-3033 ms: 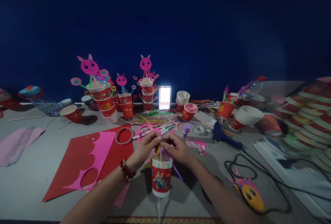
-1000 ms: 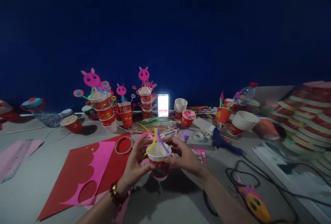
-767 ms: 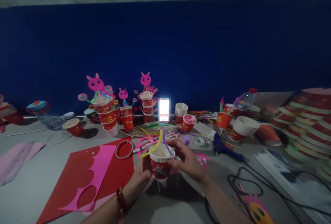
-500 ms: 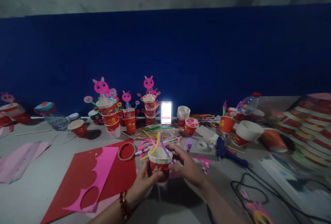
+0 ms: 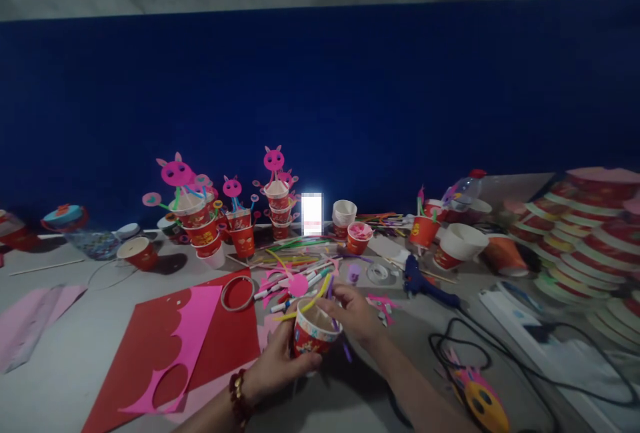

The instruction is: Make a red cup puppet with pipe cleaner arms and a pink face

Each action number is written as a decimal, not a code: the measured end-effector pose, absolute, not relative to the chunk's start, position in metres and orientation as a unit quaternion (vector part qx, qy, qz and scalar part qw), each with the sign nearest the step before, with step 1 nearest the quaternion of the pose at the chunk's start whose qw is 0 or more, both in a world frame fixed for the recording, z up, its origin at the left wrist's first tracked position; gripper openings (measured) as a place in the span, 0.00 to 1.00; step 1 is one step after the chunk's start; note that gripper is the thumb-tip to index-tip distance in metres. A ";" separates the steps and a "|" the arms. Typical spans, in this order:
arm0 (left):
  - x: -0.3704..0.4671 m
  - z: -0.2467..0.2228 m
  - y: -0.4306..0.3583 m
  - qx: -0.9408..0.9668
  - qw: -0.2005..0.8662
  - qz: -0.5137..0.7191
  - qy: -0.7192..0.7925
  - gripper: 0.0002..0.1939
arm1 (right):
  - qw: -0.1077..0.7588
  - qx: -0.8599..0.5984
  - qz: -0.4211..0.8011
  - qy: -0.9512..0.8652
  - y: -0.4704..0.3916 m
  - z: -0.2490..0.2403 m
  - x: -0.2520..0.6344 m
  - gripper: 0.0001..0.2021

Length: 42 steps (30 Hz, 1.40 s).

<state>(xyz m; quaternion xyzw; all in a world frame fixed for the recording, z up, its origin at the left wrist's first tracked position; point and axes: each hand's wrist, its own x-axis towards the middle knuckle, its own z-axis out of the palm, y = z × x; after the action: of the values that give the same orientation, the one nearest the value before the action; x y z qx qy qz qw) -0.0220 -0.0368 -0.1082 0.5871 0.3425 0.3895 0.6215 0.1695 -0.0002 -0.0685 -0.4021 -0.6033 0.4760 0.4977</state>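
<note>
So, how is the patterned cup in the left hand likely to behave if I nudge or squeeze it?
The patterned cup is probably light, as its wall looks thin. A hard squeeze from the left hand would likely dent that paper-like wall. The yellow strip looks slender and bends, so it may flex or snag, its end showing outside the cup.

The held paper cup (image 5: 314, 338) looks smooth. Left of this cup, the red sheet (image 5: 120, 359) looks like matt paper; right of it, the glue gun (image 5: 429, 288) like smooth plastic; below it, the surface (image 5: 70, 373) matt.
</note>
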 end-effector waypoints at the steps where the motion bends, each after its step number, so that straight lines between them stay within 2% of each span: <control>1: -0.021 -0.105 -0.037 0.604 0.607 0.383 0.347 0.31 | 0.504 -0.413 0.463 -0.601 -0.001 -0.068 0.169 0.15; 4: -0.019 -0.095 -0.037 0.643 0.558 0.387 0.354 0.27 | 0.520 -0.416 0.435 -0.606 -0.004 -0.064 0.168 0.14; 11: -0.004 -0.082 -0.045 0.672 0.499 0.397 0.376 0.30 | 0.519 -0.438 0.343 -0.649 -0.008 -0.053 0.171 0.13; 17: 0.005 -0.077 -0.045 0.662 0.475 0.423 0.396 0.26 | 0.503 -0.458 0.352 -0.643 -0.004 -0.063 0.175 0.13; 22: -0.002 -0.092 -0.040 0.627 0.540 0.446 0.342 0.32 | 0.490 -0.463 0.402 -0.619 -0.003 -0.065 0.173 0.15; 28: -0.003 -0.094 -0.042 0.562 0.567 0.476 0.369 0.28 | 0.471 -0.464 0.459 -0.594 -0.001 -0.066 0.170 0.16; 36: -0.005 -0.103 -0.042 0.478 0.630 0.505 0.346 0.31 | 0.459 -0.442 0.531 -0.559 0.000 -0.069 0.164 0.19; 42: -0.003 -0.109 -0.042 0.409 0.657 0.533 0.342 0.32 | 0.469 -0.432 0.530 -0.559 0.001 -0.068 0.164 0.21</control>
<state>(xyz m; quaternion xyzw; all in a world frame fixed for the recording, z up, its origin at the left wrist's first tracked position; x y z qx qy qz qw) -0.0027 -0.0422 -0.1090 0.4087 0.3424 0.5327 0.6572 0.1638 0.0008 -0.0684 -0.4321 -0.5592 0.5299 0.4688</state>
